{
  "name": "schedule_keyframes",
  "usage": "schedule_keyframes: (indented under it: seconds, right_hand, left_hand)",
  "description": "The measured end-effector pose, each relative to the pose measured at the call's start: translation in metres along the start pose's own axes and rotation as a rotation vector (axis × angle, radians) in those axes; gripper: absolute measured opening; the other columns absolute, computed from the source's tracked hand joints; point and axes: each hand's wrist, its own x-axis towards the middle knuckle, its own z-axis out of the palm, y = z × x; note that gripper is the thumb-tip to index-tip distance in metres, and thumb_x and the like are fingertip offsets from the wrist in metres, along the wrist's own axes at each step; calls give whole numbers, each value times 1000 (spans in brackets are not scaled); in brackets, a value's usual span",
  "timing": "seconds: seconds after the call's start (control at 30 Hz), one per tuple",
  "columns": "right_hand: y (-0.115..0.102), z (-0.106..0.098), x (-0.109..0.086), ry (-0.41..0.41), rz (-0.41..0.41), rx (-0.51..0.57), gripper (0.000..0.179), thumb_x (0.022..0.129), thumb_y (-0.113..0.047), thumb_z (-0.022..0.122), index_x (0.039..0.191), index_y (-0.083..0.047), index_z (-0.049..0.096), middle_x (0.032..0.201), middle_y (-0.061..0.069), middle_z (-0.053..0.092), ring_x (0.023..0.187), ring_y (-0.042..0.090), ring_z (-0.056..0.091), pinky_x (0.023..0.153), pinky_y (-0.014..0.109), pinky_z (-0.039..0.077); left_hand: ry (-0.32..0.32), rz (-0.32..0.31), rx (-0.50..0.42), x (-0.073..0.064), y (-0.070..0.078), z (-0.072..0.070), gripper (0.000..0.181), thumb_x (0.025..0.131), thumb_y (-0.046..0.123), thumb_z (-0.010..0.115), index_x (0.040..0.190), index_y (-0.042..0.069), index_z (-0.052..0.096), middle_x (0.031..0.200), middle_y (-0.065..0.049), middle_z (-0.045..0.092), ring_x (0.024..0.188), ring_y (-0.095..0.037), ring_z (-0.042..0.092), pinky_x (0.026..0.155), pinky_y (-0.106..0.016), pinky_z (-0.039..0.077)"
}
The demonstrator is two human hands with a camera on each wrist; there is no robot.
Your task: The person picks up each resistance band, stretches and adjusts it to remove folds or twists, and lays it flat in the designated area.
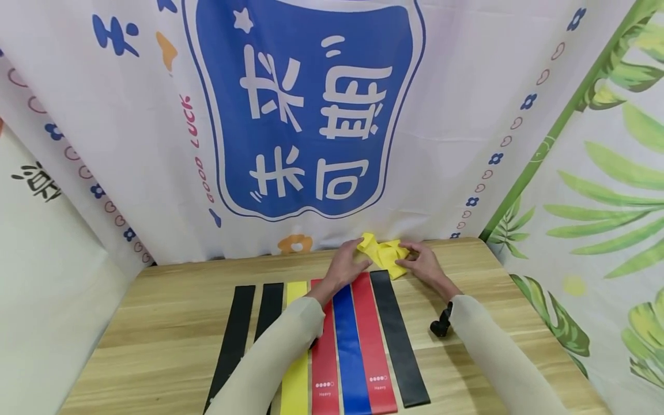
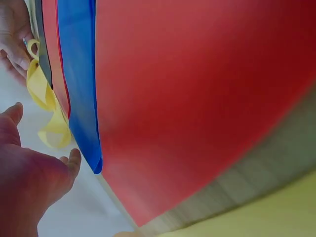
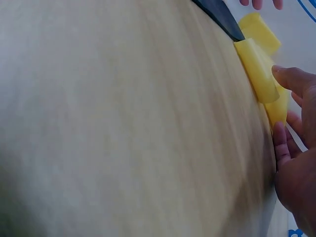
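Note:
A crumpled yellow resistance band (image 1: pixel 386 253) lies at the table's back edge, against the hanging cloth. On its left side is my left hand (image 1: pixel 346 266), thumb and fingers spread apart; the left wrist view shows the yellow band (image 2: pixel 55 129) beyond the fingers of this left hand (image 2: pixel 32 173). My right hand (image 1: pixel 424 264) holds the band's right side between thumb and fingers. In the right wrist view, the thumb of this right hand (image 3: pixel 301 123) meets the folded yellow band (image 3: pixel 259 71), and some fingertips are hidden behind it.
Flat bands lie side by side: black ones (image 1: pixel 241 311), a yellow one (image 1: pixel 295 380), red ones (image 1: pixel 373 340), a blue one (image 1: pixel 353 346) and a black one (image 1: pixel 399 346) at the right. The wooden table (image 1: pixel 161 334) ends at a printed cloth (image 1: pixel 311 230) behind.

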Motion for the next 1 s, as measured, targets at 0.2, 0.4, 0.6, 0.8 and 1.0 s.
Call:
schedule_keyframes:
  seconds: [0.2,0.4,0.6,0.8,1.0]
  right_hand:
    - [1,7,3,1,-3,-14,52,93,-10,83,141,2,64,143,24,62,99,28,65,73,17,52]
    - [-1,10,3,8,-14,-32,52,91,-10,84,139,2,66,138,23,65,93,23,62,73,20,51]
    - [0,11,4,6,-24,-11,50,90,-9,85,135,1,68,136,23,67,88,23,61,70,20,50]
    - [3,12,4,15,-25,-26,47,89,-10,85,132,0,70,133,21,68,88,21,60,71,22,49]
    - [5,13,4,15,-31,-29,45,90,-12,85,131,0,70,130,19,69,90,18,60,73,22,50]
  left_hand:
    - [-22,0,18,5,-6,1,63,102,23,70,160,10,47,163,-17,44,152,-34,40,125,-49,35]
    - [-44,17,18,9,-10,4,60,103,22,69,159,12,49,165,-18,42,155,-35,35,125,-52,34]
    - [-77,39,36,14,-6,4,56,104,22,68,157,14,52,168,-23,34,157,-38,31,125,-56,33]
    - [-115,47,67,17,-2,5,50,104,18,67,153,9,57,166,-27,34,155,-41,32,125,-55,32]
    - [-129,25,68,19,-5,6,53,105,16,65,156,5,52,168,-25,33,155,-39,33,126,-52,32]
